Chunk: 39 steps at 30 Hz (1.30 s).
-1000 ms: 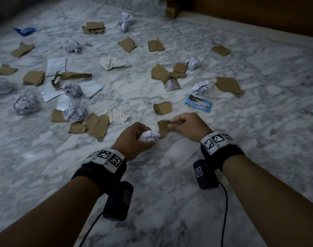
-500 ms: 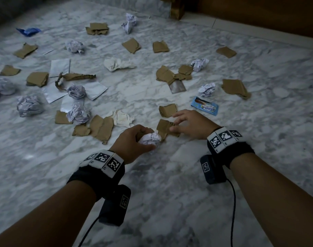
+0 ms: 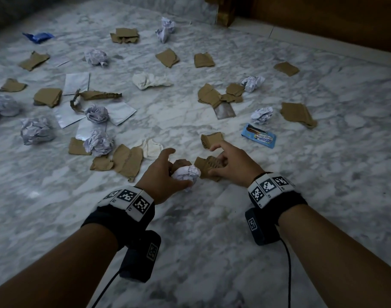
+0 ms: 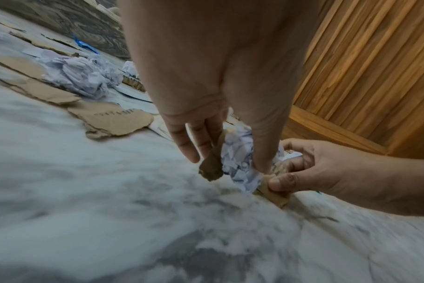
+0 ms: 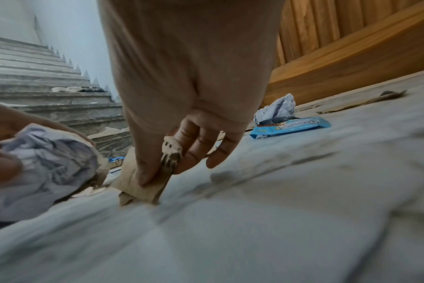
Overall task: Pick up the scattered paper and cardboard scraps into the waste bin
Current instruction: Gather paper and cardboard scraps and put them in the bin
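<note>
My left hand [image 3: 179,170] grips a crumpled white paper ball [image 3: 187,173] low over the marble floor, with a small cardboard scrap [image 4: 212,164] tucked between its fingers beside the paper ball [image 4: 240,159]. Its index finger sticks out straight. Just to the right, my right hand [image 3: 214,162] pinches a torn brown cardboard scrap [image 3: 204,166] whose lower edge touches the floor, thumb in front and fingers behind [image 5: 172,168]. Its index finger points at another cardboard scrap [image 3: 212,138] lying just beyond. No waste bin is in view.
Several cardboard scraps, crumpled paper balls [image 3: 99,142] and flat white sheets [image 3: 76,83] litter the marble floor [image 3: 212,252] ahead and to the left. A blue snack wrapper [image 3: 259,136] lies right of my right hand. Wooden furniture [image 3: 323,18] lines the back right; stairs [image 5: 36,76] rise beyond.
Both hands have edged forward over the floor. The right hand re-gripped its cardboard scrap and lifted its index finger toward the scrap beyond. The left hand keeps the paper ball, index finger now straightened.
</note>
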Available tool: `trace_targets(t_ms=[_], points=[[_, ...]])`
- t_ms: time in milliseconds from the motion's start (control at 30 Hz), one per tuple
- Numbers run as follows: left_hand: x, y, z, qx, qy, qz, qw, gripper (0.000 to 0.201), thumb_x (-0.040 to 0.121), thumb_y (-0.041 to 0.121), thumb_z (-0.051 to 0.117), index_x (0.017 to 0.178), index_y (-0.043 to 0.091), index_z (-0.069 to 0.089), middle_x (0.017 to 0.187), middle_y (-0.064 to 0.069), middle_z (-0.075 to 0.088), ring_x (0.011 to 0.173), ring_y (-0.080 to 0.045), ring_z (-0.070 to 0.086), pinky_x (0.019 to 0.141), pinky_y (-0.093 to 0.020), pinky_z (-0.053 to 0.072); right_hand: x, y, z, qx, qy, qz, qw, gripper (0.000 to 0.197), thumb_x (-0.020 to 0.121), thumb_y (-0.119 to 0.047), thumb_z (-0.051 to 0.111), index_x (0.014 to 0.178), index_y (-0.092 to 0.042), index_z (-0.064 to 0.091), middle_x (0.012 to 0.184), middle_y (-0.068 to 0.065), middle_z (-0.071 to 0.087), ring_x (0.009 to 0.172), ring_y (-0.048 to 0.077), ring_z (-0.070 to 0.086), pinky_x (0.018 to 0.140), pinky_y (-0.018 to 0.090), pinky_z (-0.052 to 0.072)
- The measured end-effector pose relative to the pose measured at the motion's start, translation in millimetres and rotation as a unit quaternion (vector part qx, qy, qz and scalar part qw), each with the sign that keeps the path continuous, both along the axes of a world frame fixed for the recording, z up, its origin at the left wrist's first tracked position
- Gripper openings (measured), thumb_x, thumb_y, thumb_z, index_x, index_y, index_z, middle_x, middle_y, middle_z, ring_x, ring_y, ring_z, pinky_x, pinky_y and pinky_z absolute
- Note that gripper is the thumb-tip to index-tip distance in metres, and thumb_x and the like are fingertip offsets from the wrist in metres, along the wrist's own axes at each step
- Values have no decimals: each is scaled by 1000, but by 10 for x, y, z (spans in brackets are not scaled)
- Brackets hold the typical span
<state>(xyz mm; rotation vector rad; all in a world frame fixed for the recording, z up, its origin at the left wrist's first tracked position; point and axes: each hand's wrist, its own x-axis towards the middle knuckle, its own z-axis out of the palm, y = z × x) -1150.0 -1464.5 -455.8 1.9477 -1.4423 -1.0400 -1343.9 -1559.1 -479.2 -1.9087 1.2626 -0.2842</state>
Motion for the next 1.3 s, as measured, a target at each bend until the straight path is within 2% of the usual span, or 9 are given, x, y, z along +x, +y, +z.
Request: trace_targets(t_ms=[100,267,400,600,733,833,1033,1167,1300], points=[[-67,-77,15,23,-10,-6,1000,88,67,27,83,139,10,34,100,-6,68,89,-16,62,76,-24,43,-79,-10,7,4,22,-7,1000,29,71,-25,83,95,-25,68,79,-4,67,77,13,63,74,32,52],[-128,-188,18,44,-19,-73,996,45,65,29,84,100,8,65,90,-5,72,85,-19,68,75,-32,54,-293,-4,110,-4,60,-24,998,16,76,-30,79,69,-24,65,63,-5,61,69,16,60,64,33,46],[-146,-310,147,60,-36,-105,992,32,67,28,83,86,12,63,90,-7,70,83,-20,65,76,-33,52,-461,31,302,-1,85,-51,995,14,81,-33,74,80,-21,68,69,-5,61,72,17,61,65,34,47],[-139,-594,497,28,-41,-178,983,36,70,31,81,102,19,71,98,3,63,92,-10,58,71,-15,38,-706,85,854,-1,137,-90,986,11,81,-37,74,85,-30,66,73,-11,59,78,13,60,66,29,45],[-181,-779,591,56,-59,-182,980,63,56,56,79,109,24,67,132,-10,49,130,-25,40,96,-29,38,-842,46,1194,0,143,-118,983,10,81,-37,74,81,-30,67,71,-5,63,73,18,62,66,35,49],[-263,-957,592,95,-86,-205,970,56,76,43,74,124,19,60,144,-10,43,145,-25,18,113,-33,23,-961,-32,1270,0,123,-149,981,11,81,-36,74,83,-25,71,76,1,69,76,21,66,73,43,54],[-399,-1429,311,141,-155,-249,946,91,52,81,48,124,26,60,119,-6,61,135,-28,31,111,-36,26,-1114,-378,924,20,103,-174,979,18,82,-31,73,89,-14,74,85,1,70,82,17,65,80,40,54],[-445,-1561,142,120,-177,-254,943,60,67,63,60,113,25,65,108,-9,62,118,-28,46,93,-33,37,-1144,-561,625,24,95,-165,981,16,83,-28,74,89,-15,69,99,2,62,94,17,59,80,28,45],[-447,-1582,60,93,-181,-243,948,42,77,49,68,113,26,65,96,-1,58,113,-28,47,89,-33,34,-1130,-753,409,57,121,-125,983,37,84,-32,73,113,-10,69,137,1,47,127,14,45,97,18,32]])
